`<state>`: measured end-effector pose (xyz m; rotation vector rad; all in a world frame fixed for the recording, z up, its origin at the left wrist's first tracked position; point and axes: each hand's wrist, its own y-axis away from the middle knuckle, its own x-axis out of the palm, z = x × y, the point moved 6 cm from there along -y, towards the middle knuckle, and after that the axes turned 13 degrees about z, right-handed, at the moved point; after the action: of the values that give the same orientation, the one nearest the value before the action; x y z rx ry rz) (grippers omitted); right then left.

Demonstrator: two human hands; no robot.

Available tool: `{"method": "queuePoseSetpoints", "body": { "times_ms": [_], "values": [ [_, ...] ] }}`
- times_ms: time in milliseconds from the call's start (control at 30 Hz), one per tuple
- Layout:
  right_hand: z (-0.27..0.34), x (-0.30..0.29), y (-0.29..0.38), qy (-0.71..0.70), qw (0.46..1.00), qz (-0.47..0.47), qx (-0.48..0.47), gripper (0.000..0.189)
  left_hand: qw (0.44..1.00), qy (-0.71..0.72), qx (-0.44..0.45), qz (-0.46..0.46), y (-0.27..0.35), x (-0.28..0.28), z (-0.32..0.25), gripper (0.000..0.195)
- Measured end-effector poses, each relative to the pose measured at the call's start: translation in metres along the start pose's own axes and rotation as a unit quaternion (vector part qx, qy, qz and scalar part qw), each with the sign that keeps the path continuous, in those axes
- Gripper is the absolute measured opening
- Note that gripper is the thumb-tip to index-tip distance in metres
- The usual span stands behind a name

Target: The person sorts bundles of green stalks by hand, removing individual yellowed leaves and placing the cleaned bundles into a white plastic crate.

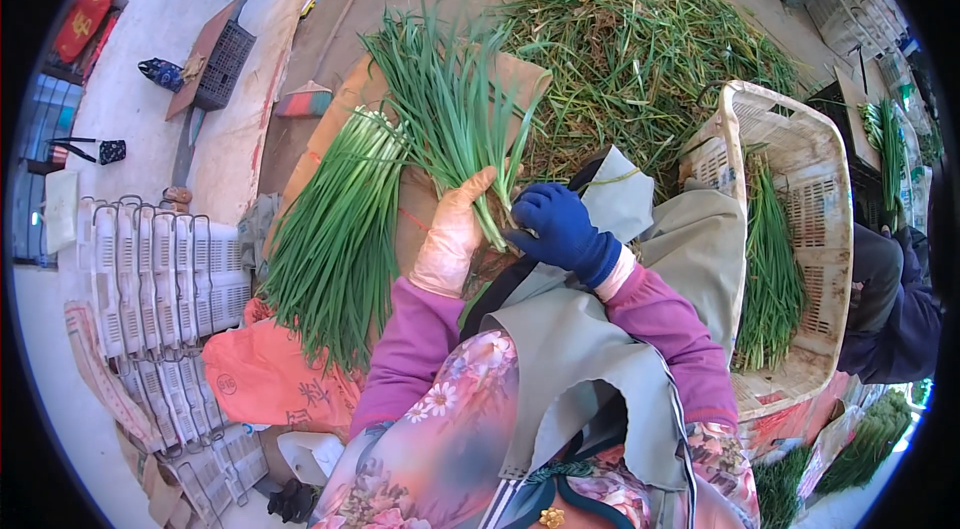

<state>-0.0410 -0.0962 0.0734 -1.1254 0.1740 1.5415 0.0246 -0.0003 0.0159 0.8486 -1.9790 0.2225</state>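
My left hand [459,225], in a pale translucent glove, grips a bunch of green leafy stalks, likely garlic chives [450,116], with their leaves fanned away from me. My right hand [551,225], in a blue knit glove, is at the pale stem ends of that bunch with curled fingers; what lies between its fingers is hidden. To the left, a large pile of similar stalks [337,236] rests on a brown board, pale ends away from me. More green stalks [769,266] lie in a dirty white plastic crate [836,229] on the right.
A heap of loose leaves and trimmings [645,56] covers the floor ahead. Stacked white crates [161,274] and an orange-red sack [281,379] are at left. A broom [306,101] lies beyond. Another person's dark sleeve [900,326] shows at far right, past the crate.
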Motion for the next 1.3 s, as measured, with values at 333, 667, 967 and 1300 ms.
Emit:
{"method": "queuePoseSetpoints", "body": {
  "times_ms": [333,667,967,1300],
  "values": [
    [-0.047,0.029,0.008,-0.561,0.776,0.004,0.287,0.018,0.987,-0.120,0.033,-0.100,0.007,-0.009,0.000,0.033],
    [-0.098,-0.001,0.038,-0.528,0.756,-0.130,0.364,0.023,0.980,-0.093,0.137,-0.106,0.000,-0.003,-0.033,0.026],
    [-0.043,0.017,0.001,-0.604,0.761,-0.025,0.237,0.026,0.984,-0.117,0.134,0.011,-0.005,0.040,-0.027,0.037],
    [-0.022,0.027,0.005,-0.694,0.664,0.121,0.252,0.024,0.984,-0.171,0.031,0.039,-0.007,0.036,-0.013,0.043]
  ]
}}
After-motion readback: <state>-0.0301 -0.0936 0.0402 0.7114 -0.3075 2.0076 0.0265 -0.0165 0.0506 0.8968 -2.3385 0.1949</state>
